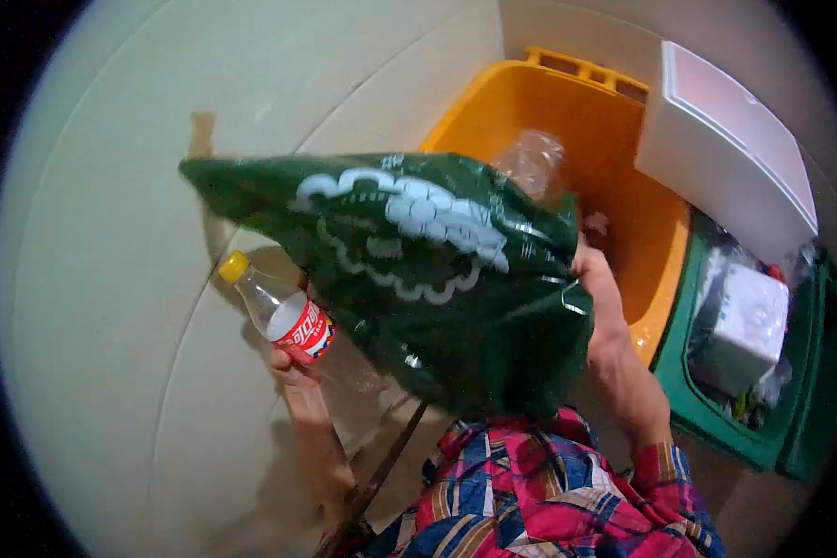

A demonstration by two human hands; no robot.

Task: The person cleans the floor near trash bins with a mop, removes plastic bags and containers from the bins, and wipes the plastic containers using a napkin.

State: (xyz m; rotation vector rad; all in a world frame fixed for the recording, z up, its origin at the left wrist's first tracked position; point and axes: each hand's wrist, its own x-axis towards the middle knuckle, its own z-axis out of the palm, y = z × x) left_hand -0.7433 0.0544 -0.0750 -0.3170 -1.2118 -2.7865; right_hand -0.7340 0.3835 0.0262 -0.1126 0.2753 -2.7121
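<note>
My left hand [299, 379] is closed around a clear plastic bottle [260, 302] with a yellow cap and a red label, held tilted at the left. A dark green plastic bag [446, 325] with white printing spreads across the middle. My right hand [603, 288] grips the bag's right side, its fingertips partly hidden behind the plastic. Past the bag's upper right edge, a crumpled-looking clear plastic item [535, 160] shows against the inside of an orange bin [591, 112]; whether it touches the bag I cannot tell.
A green bin [674, 409] stands right of the orange one, holding a white foam box [744, 316] and plastic wrapping. A white box-like panel [707, 139] leans over both bins. A thin dark stick [395, 456] slants near my left forearm. A pale wall [112, 232] rises at the left.
</note>
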